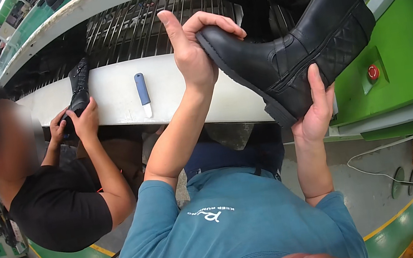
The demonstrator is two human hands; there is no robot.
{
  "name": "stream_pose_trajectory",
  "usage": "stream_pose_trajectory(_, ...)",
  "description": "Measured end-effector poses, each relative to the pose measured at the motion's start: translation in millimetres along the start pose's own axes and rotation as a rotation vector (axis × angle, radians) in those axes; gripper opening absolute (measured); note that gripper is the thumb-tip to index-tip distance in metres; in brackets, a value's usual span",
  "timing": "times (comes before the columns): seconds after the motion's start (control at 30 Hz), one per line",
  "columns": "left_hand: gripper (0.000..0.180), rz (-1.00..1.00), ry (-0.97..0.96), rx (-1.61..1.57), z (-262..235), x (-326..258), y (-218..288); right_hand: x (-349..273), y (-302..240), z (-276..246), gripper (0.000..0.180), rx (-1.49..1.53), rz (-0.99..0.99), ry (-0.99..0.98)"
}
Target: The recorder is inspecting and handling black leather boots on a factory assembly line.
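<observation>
A black ankle boot (294, 53) with a zip, a strap and a quilted panel is raised over the white ledge (235, 89). Its toe points left and its shaft slants up to the right. Over the toe cap curl the fingers of my left hand (193, 44), the thumb sticking up free of it. My right hand (316, 106) grips the boot from below near the heel, thumb lying along the side by the zip. The fingers behind the boot are hidden.
A blue-handled blade tool (143, 93) lies on the ledge. Metal rollers (147, 25) run behind, with dark boots on them. On the left a co-worker (62, 206) holds a black lace-up boot (79, 87). The green machine (396, 66) at right carries a red button (372, 72).
</observation>
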State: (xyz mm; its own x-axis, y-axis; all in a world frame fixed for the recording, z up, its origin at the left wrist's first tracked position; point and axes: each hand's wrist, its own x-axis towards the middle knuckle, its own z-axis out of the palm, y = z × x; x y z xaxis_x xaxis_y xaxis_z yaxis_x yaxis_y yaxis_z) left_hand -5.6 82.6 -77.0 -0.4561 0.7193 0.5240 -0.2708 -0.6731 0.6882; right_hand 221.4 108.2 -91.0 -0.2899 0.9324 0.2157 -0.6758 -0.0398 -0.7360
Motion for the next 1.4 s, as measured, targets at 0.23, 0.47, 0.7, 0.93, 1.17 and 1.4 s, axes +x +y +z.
stream_pose_trajectory(0.23,0.104,0.113,0.110,0.292,4,-2,-2,-1,6,1,0.060,-0.034,-0.031,0.021)
stream_pose_trajectory(0.47,0.102,0.128,0.228,0.424,-5,-15,-9,2,12,1,0.055,-0.057,0.061,0.012)
stream_pose_trajectory(0.7,0.083,0.052,0.408,0.556,-17,-34,-3,10,28,-5,0.046,-0.159,0.168,0.006)
stream_pose_trajectory(0.93,0.058,0.043,0.600,0.683,-30,-94,-26,52,77,-47,0.054,-0.544,0.204,-0.193)
stream_pose_trajectory(1.17,0.031,-0.068,0.657,0.694,-70,-150,-55,62,47,-126,0.045,-1.778,-0.365,-0.490)
stream_pose_trajectory(1.4,0.048,-0.170,0.196,0.700,-86,-154,-29,53,45,-158,0.040,-1.751,-0.241,-0.616)
